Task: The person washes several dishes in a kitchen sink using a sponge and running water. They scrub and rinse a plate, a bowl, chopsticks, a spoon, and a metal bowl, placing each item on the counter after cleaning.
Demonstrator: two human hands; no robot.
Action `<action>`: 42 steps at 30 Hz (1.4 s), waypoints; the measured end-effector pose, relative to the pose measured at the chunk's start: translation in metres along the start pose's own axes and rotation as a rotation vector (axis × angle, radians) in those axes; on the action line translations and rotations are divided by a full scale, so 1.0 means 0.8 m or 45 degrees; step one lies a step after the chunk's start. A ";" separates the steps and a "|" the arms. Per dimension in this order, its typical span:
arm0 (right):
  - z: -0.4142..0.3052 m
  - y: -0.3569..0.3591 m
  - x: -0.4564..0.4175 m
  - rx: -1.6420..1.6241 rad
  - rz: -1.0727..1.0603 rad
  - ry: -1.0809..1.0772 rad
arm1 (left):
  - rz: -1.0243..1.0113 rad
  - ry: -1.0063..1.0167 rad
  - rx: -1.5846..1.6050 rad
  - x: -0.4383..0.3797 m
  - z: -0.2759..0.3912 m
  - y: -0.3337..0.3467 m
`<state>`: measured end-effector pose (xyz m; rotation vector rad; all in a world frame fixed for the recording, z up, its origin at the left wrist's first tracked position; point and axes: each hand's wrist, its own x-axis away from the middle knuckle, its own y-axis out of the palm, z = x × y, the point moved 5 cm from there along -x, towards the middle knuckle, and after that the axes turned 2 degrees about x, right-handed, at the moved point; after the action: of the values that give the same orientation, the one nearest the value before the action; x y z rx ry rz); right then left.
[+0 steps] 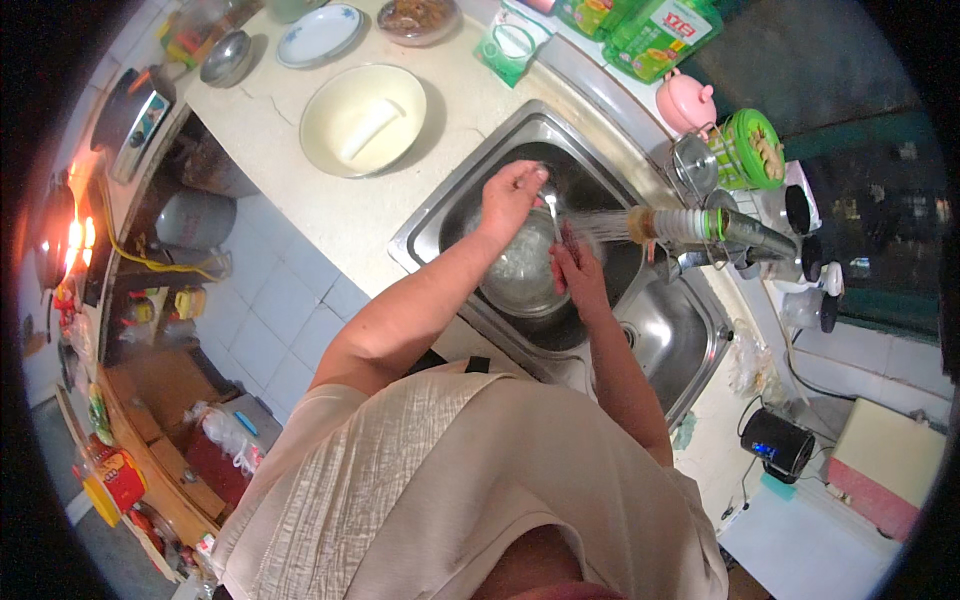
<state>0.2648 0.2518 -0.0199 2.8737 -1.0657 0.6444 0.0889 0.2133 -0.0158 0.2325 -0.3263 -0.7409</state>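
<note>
Water runs from the faucet (pixel 675 225) into the larger basin of a stainless steel double sink (pixel 420 240). My left hand (pixel 514 196) is above that basin, its fingers curled at the upper end of a thin, shiny utensil (pixel 553 214). My right hand (pixel 579 271) closes around the utensil's lower part, beside the stream. What kind of utensil it is, I cannot tell. Under both hands sits a round bowl (pixel 521 274) with water in it. On the counter to the left, a cream bowl (pixel 315 142) holds a white cylindrical piece (pixel 372 129).
A plate (pixel 320 35), a metal bowl (pixel 226 58) and a bowl of brown food (pixel 418 19) stand on the counter. Green detergent bottles (pixel 660 37), a pink lidded pot (pixel 686 101) and jars line the ledge. At far left, flames (pixel 79 240) burn by a pan.
</note>
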 end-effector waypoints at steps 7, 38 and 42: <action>0.022 -0.006 0.032 -0.232 0.034 0.127 | -0.502 -0.250 -0.246 0.016 -0.054 0.059; 0.000 -0.008 -0.018 -0.294 0.225 -0.115 | -0.438 0.201 -0.942 0.053 -0.018 0.042; -0.017 -0.007 -0.027 -0.389 0.264 -0.144 | -0.514 0.107 -0.876 0.054 -0.010 0.048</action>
<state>0.2487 0.2716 -0.0148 2.5845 -1.3564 0.2929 0.1455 0.2116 -0.0023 -0.3325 0.0724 -1.1925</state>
